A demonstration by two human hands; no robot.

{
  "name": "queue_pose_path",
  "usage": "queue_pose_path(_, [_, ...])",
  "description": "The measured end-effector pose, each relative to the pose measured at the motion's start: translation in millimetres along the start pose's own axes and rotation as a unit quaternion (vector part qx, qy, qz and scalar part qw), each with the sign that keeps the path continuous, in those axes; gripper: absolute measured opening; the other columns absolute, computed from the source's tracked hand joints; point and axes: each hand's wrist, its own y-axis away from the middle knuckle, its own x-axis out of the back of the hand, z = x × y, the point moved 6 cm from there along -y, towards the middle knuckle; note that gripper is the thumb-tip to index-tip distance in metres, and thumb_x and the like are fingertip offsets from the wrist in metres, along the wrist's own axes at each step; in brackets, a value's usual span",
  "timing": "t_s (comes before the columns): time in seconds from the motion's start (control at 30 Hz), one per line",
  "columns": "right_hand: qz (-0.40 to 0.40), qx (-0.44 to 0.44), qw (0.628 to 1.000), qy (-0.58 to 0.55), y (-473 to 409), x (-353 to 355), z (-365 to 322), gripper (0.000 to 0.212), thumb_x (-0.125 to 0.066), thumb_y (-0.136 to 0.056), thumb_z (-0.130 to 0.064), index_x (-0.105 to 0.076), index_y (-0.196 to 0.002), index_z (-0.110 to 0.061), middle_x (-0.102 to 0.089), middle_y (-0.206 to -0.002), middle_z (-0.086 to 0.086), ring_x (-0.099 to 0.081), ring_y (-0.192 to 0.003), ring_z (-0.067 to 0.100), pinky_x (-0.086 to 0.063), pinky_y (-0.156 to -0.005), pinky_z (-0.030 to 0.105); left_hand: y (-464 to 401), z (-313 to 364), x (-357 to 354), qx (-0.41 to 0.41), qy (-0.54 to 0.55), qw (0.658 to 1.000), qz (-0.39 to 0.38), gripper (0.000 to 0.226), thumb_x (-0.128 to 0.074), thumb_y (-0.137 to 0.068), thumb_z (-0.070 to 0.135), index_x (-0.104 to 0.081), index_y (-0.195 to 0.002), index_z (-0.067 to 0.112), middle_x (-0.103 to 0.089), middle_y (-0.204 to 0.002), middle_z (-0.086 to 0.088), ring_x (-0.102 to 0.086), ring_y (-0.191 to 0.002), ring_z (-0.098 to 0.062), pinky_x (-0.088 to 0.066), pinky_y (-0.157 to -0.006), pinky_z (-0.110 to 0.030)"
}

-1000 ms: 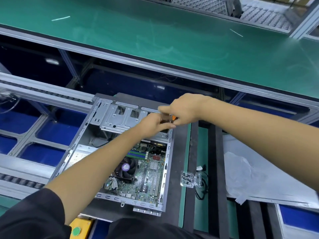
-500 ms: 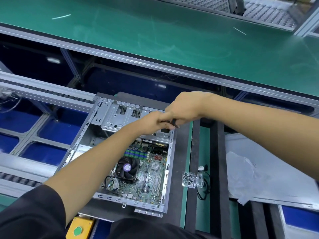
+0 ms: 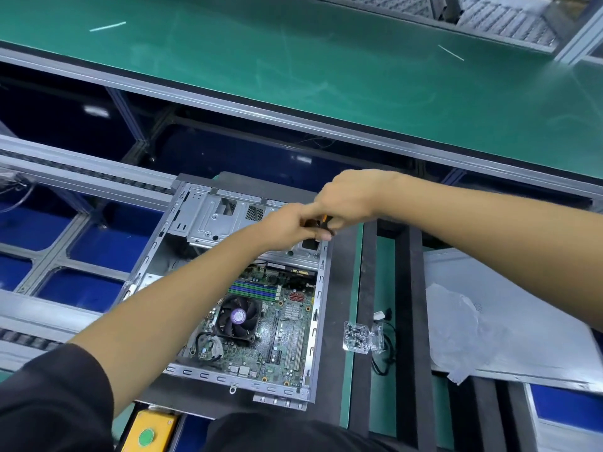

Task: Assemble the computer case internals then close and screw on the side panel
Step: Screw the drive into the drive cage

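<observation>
the right hand (image 3: 350, 200) fingers are pinching a small orange and black tool (image 3: 324, 223), and the left hand (image 3: 287, 228) fingers are curling around its tip. both are working at the far right corner of the open computer case (image 3: 321, 288) on the bench. the side panel (image 3: 538, 327) is lying off to the right, so closing and screwing are left.

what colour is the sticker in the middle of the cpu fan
Purple, a round sticker at the hub of the black fan, seen clearly in the head view.
</observation>
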Motion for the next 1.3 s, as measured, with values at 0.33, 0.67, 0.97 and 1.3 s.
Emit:
queue_pose_path(0.33, [0.019, -0.214, 0.953, -0.213, 2, -23, 25, 0.029, -0.055, -0.098, -0.04, -0.04, -0.098, -0.016, -0.057, -0.079, 0.003, -0.056, -0.071, 0.026, -0.037, -0.054, 0.034, 1, -14, -1, 0.046, -0.06, 0.99, 0.118, 0.02, -0.073, -0.083, 0.061, -0.065, -0.086, 0.043, -0.043, -0.052, 0.013, -0.042, -0.053, -0.005, -0.023, -0.054, -0.031])
queue_pose_path(0.67, [0.039, -0.036, 0.996, -0.076, -4, -11, 6, 0.028, -0.052, -0.094, -0.021, -0.027, -0.098, -0.034, -0.05, -0.065, -0.002, -0.045, -0.053, 0.019, -0.029, -0.05, 0.033, -1, -8, 4, 0.023, 0.001, 0.999, 0.031, 0.015, -0.079, -0.086, 0.037, -0.065, -0.087, 0.043, -0.066, -0.078, 0.032, -0.062, -0.083, 0.009, -0.045, -0.072, -0.02])
queue_pose_path(0.97, [0.025, -0.046, 0.996, -0.066, -3, -14, 8, 0.04, -0.064, -0.088, -0.038, -0.027, -0.1, -0.028, -0.054, -0.068, -0.005, -0.051, -0.055, 0.021, -0.03, -0.048, 0.033, -2, -7, -26, -0.015, 0.14, 0.99, -0.016, 0.008, -0.065, -0.101, 0.025, -0.072, -0.1, 0.022, -0.067, -0.075, 0.027, -0.058, -0.069, 0.01, -0.041, -0.067, -0.007])
queue_pose_path(1.3, [-0.031, -0.219, 0.956, -0.191, -2, -23, 24, 0.017, -0.049, -0.102, -0.029, -0.041, -0.102, -0.013, -0.051, -0.077, 0.004, -0.049, -0.063, 0.023, -0.031, -0.05, 0.033, 4, -2, -12, 0.022, -0.215, 0.966, 0.144, 0.034, -0.046, -0.098, 0.064, -0.06, -0.101, 0.033, -0.057, -0.067, 0.014, -0.056, -0.072, -0.015, -0.035, -0.055, -0.029])
